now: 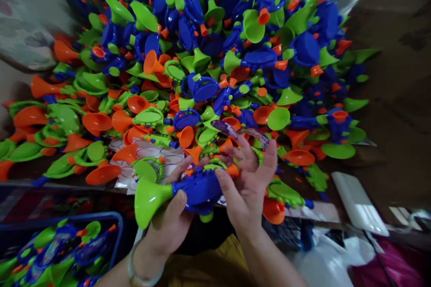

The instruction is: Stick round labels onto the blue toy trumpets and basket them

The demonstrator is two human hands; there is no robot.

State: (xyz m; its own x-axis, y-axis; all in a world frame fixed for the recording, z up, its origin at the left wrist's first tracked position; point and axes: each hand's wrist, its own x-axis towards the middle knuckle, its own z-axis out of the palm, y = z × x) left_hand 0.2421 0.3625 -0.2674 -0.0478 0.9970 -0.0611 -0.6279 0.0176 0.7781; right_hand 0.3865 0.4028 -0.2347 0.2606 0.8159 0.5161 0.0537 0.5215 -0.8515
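Note:
My left hand (171,222) is closed around a toy trumpet (198,190) with a blue body, a green bell pointing left and an orange mouthpiece at the right. The thumb lies across the bell's neck. My right hand (251,184) is at the mouthpiece end, its thumb against the blue body and its other fingers spread upward. A thin, curved purple printed sticker (224,128) is at those fingertips, seeming to cling to them. How the fingers meet it is partly hidden.
A large heap of blue, green and orange toy trumpets (202,89) covers the table. A white sheet with printed ovals (171,154) lies at its front. Lower left, a blue bin (119,233) contains stickered trumpets. A white flat box (358,202) and plastic bags (319,255) are at right.

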